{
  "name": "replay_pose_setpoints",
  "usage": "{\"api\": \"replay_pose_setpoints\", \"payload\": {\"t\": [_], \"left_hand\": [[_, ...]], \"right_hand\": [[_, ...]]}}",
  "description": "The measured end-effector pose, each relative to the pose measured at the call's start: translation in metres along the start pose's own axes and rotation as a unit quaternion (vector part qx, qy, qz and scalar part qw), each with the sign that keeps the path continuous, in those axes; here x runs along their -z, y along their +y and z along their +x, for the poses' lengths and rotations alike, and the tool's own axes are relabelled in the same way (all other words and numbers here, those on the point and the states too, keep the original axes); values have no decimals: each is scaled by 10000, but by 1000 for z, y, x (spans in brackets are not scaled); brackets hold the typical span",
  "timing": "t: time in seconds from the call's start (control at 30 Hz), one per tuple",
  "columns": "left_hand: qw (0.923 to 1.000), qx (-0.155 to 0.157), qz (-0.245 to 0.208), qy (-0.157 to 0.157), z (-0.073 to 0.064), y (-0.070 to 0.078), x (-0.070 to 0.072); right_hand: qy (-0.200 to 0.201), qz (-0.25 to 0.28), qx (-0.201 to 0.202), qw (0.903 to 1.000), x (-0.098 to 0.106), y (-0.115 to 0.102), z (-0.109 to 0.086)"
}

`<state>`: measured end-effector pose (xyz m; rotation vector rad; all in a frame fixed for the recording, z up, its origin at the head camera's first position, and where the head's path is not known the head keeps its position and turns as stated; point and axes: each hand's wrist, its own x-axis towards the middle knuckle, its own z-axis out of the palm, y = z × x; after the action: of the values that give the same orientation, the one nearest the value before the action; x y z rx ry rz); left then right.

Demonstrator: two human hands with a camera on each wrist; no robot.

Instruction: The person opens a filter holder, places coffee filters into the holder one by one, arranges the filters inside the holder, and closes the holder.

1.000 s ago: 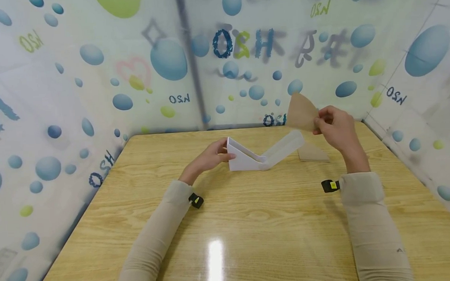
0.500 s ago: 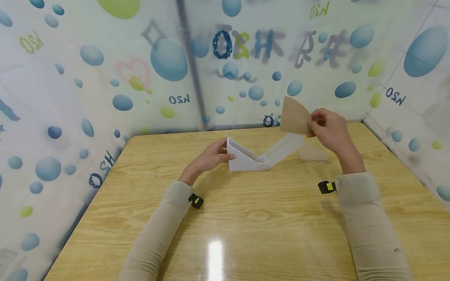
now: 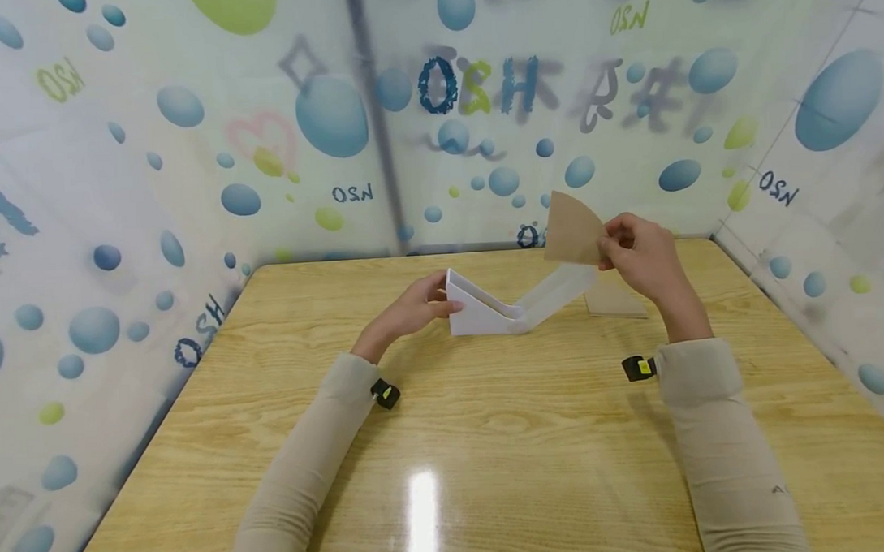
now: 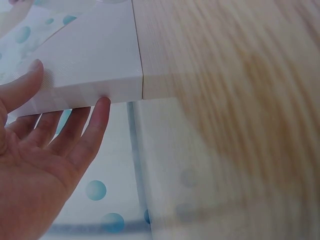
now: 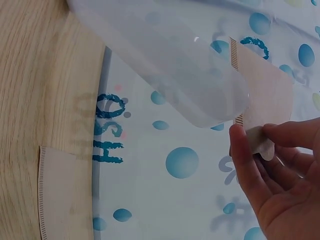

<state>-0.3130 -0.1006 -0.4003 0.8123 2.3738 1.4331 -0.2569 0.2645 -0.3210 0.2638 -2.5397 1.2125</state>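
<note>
White box (image 3: 480, 315): is standing near the tabletop's (image 3: 491, 420) far edge, translucent lid (image 3: 556, 296) slanting up toward the right edge. Left hand (image 3: 411, 308): is gripping the box's left end. Right hand (image 3: 644, 253): is pinching a fan-shaped brown sheet (image 3: 574, 232) above the lid. Other brown paper (image 3: 615, 302): is lying toward the far right corner.

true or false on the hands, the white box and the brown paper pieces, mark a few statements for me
1. The right hand pinches a brown paper piece. True.
2. The left hand grips the white box. True.
3. The box is closed. False: its translucent lid stands open.
4. Another brown piece lies on the table. True.
5. The pinched piece lies flat on the table. False: it is held up above it.
</note>
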Motion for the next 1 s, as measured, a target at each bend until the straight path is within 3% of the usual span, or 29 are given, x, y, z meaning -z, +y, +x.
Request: {"api": "replay_pose_setpoints", "payload": {"t": [1.0], "left_hand": [[10000, -5, -8, 12, 1, 0, 1]], "right_hand": [[-37, -36, -10, 10000, -2, -2, 1]]}}
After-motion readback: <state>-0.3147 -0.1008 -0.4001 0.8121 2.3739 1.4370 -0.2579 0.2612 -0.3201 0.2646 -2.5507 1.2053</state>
